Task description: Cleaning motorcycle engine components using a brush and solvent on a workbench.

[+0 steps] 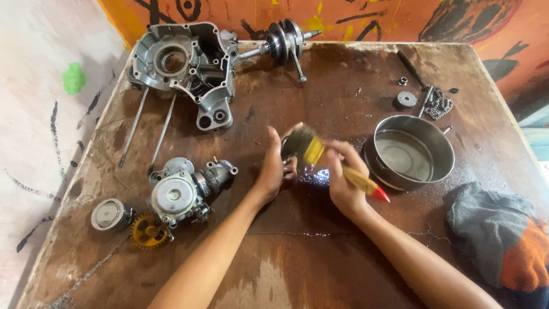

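While the left hand stands on edge near the middle of the tabletop, its fingers are curled around a small dark part that is mostly hidden behind the palm, so what kind of part it is cannot be told. Just to its right, the right hand is closed around the yellow handle of a paintbrush, whose red tip points toward the near right and whose dark bristles lie against the top of the left hand's fingers. Between the two hands the wood is wet and shiny.

Right of the brush, close to the right hand, sits a round steel pan with some liquid in it. Beyond the pan, toward the far right, lie a small round metal disc, a tiny ring and a bundled chain. At the near right edge a grey and orange cloth is heaped.

At the far left stands a grey engine crankcase half with two long studs reaching toward the near side, and just right of it lies a crankshaft. Near left, well apart from the left hand, rests a cylinder head, with a brass-coloured sprocket touching its near side and a round piston just left of that.
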